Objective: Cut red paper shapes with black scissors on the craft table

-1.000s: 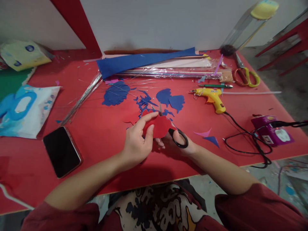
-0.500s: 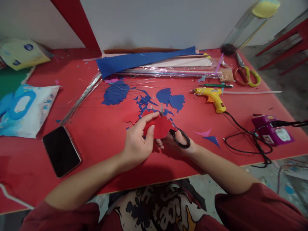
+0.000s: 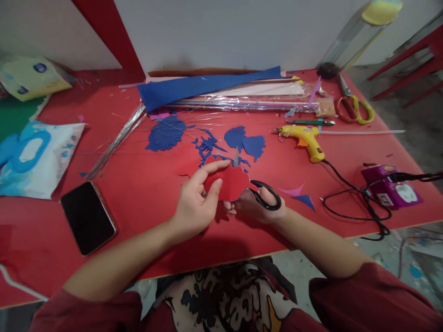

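Between thumb and fingers, my left hand (image 3: pixel 199 196) pinches a red sheet (image 3: pixel 231 183) with a wavy, scalloped edge; whether it is paper or foam I cannot tell. My right hand (image 3: pixel 261 203) grips black-handled scissors (image 3: pixel 277 198) at the sheet's right side, thumb through the upper loop. One blade tip shows above the sheet's edge; the rest of the blades is hidden behind it. Just beyond the hands lie dark blue scraps (image 3: pixel 206 145) and scalloped blue cutouts (image 3: pixel 254 146). A pile of blue cutouts (image 3: pixel 166 133) sits farther left.
A yellow glue gun (image 3: pixel 304 136) lies at right, its cord near a purple power box (image 3: pixel 392 186). Larger scissors (image 3: pixel 353 103) and a green cutter (image 3: pixel 311 122) are behind it. Blue sheets (image 3: pixel 207 87) lie along the wall. At left are a phone (image 3: pixel 89 216) and wipes (image 3: pixel 41 157).
The scissors have shifted slightly right, their handle loop swinging outward and the blade tip showing more above the red sheet. My left hand has moved slightly left, still pinching the sheet.
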`<state>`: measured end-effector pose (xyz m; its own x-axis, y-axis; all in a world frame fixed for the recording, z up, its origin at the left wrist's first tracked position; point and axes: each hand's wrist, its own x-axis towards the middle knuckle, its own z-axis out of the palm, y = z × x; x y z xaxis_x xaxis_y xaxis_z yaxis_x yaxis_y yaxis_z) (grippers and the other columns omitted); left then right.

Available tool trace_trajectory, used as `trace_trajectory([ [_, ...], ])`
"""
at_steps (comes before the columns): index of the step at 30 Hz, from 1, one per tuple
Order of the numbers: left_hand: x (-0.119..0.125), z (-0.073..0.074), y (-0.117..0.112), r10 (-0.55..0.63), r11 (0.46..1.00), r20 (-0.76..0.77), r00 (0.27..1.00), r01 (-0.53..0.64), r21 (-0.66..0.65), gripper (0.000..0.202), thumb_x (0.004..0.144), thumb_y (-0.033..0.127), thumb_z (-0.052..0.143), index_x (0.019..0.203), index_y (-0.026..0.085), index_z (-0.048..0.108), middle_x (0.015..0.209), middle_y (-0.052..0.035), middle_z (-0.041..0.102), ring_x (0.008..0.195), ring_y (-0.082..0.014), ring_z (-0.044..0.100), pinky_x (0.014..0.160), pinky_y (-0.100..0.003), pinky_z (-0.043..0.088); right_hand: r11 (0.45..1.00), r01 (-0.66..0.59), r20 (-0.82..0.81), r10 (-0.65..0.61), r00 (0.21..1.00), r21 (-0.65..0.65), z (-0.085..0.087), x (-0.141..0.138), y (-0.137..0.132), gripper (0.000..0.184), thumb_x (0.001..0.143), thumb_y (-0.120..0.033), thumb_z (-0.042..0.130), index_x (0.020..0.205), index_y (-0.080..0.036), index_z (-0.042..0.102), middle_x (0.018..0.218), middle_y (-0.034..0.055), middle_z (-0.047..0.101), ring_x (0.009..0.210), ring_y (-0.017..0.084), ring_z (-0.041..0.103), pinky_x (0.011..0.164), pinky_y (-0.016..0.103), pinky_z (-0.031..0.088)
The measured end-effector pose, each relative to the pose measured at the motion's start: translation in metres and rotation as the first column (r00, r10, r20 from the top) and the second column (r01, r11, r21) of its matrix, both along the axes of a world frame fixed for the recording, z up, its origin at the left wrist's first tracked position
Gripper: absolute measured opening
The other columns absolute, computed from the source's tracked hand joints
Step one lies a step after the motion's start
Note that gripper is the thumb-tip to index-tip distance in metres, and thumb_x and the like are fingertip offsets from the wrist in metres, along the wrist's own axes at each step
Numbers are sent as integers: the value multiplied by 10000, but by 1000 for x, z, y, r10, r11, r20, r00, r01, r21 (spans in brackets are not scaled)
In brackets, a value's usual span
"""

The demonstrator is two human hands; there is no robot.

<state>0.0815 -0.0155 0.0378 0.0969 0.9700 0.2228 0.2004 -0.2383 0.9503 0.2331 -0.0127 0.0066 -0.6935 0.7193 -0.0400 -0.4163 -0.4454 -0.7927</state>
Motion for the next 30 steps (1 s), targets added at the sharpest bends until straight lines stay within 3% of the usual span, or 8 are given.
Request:
trace_trajectory([
  [4,-1,-1,1,13,998,-70,997,-9,56,263,820,137,518,1059,172,622,1077,-72,687,695,-137,692,427,-158,535,1000,7,-39,-7,999,7,-1,0,1,545,683,-697,530,933,-213,514,766,33,503,662,153,458,542,277,416],
  [10,-4,-2,2,-11,997,-188,982,25,70,275,849,147,482,1097,159,601,1085,-82,687,976,-207,663,506,-161,558,999,32,-37,-31,999,19,0,-2,0,503,707,-690,515,857,-211,504,737,30,485,614,138,385,534,274,380],
  [15,-5,-4,1,-31,997,-207,978,45,62,292,862,134,462,1129,147,579,1103,-81,686,926,-171,677,581,-162,567,999,35,24,-35,999,-1,1,-2,-1,530,681,-732,507,771,-211,470,701,24,442,606,143,377,537,281,362],
  [20,-4,-3,1,-38,998,-202,979,49,48,285,858,122,462,1117,153,575,1090,-71,693,590,-79,669,468,-135,526,998,16,50,-19,999,68,-1,-3,-1,571,711,-761,427,778,-196,469,692,11,416,595,136,349,525,273,332],
  [25,-5,-3,1,-13,998,-240,971,28,60,284,855,131,466,1110,157,586,1088,-77,693,811,-146,695,536,-164,542,988,47,18,-50,999,150,-1,-3,-1,528,777,-718,386,794,-195,457,705,5,422,575,123,349,513,260,322],
  [30,-4,-3,2,-1,997,-248,969,20,75,282,850,130,465,1099,151,595,1072,-79,698,936,-174,675,605,-180,557,989,61,-15,-60,998,134,-4,-4,-1,494,785,-694,419,838,-203,420,737,-4,431,546,104,344,500,252,342],
])
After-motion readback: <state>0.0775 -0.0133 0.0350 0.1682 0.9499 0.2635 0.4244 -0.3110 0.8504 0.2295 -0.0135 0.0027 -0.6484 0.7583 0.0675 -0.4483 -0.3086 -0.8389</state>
